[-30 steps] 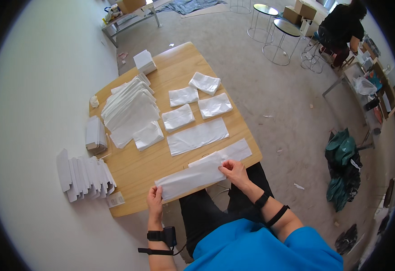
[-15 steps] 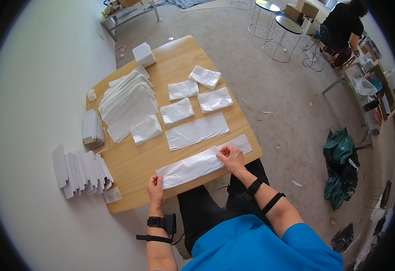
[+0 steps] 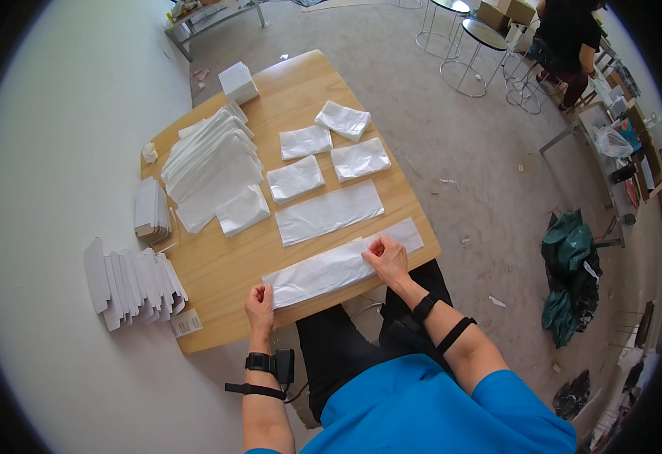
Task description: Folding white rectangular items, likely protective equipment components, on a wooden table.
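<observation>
Along the near edge of the wooden table [image 3: 233,325] lies a long strip of thin white sheeting [image 3: 320,274], its material not certain. My left hand [image 3: 260,307] pinches its left end, while my right hand [image 3: 387,262] pinches it near the right. A flat white layer [image 3: 402,233] extends past my right fingers. Just beyond lies another long white strip [image 3: 329,213]. Farther back are several folded white packets, among them a near one [image 3: 295,180] and a far one [image 3: 344,121].
Overlapping white sheets [image 3: 214,163] cover the table's left side, with a white block-like stack [image 3: 238,83] behind. Folded white cartons [image 3: 138,287] stand along the left edge by the wall. A person [image 3: 569,45] sits at the far right, near round stools [image 3: 484,35]. Green-black bags [image 3: 565,280] lie on the floor.
The view has shifted slightly. Both hands keep their pinches on the white strip with little movement. The person at the far right has become more upright.
</observation>
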A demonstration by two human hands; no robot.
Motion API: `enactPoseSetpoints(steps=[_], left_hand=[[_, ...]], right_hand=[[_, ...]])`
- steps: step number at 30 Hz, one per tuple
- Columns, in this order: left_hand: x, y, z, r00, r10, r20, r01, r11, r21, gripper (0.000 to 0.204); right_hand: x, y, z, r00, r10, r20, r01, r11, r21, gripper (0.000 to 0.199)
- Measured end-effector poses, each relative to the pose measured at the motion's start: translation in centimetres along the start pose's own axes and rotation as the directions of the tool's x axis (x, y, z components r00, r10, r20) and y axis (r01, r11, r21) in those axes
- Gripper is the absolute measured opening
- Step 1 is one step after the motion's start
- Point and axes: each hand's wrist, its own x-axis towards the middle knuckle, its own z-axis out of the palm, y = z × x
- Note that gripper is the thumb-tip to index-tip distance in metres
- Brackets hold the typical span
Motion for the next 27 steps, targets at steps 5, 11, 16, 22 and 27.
enactPoseSetpoints(steps=[5, 11, 16, 22, 27], left_hand=[[-0.16, 0.32, 0.36, 0.999, 0.032, -0.006, -0.031, 0.997, 0.067, 0.021], [-0.28, 0.56, 0.63, 0.998, 0.063, -0.023, -0.06, 0.993, 0.099, 0.021], [-0.53, 0.74, 0.54, 0.999, 0.044, -0.006, -0.043, 0.996, 0.083, 0.021], [-0.87, 0.81, 0.64, 0.999, 0.04, -0.003, -0.04, 0.999, 0.035, 0.022], [-0.84, 0.61, 0.39, 0.996, 0.085, -0.016, -0.084, 0.994, 0.072, 0.021]], right_hand=[[0.14, 0.51, 0.19, 1.0, -0.008, -0.017, 0.008, 1.0, 0.016, 0.021], [0.48, 0.92, 0.26, 1.0, 0.0, 0.001, 0.0, 1.0, 0.02, 0.021], [0.33, 1.0, -0.02, 1.0, -0.007, 0.013, 0.007, 1.0, 0.017, 0.023], [-0.03, 0.24, -0.44, 1.0, 0.004, 0.006, -0.004, 0.999, 0.036, 0.019], [0.09, 0.46, -0.02, 1.0, -0.008, -0.003, 0.008, 0.999, -0.041, 0.021]])
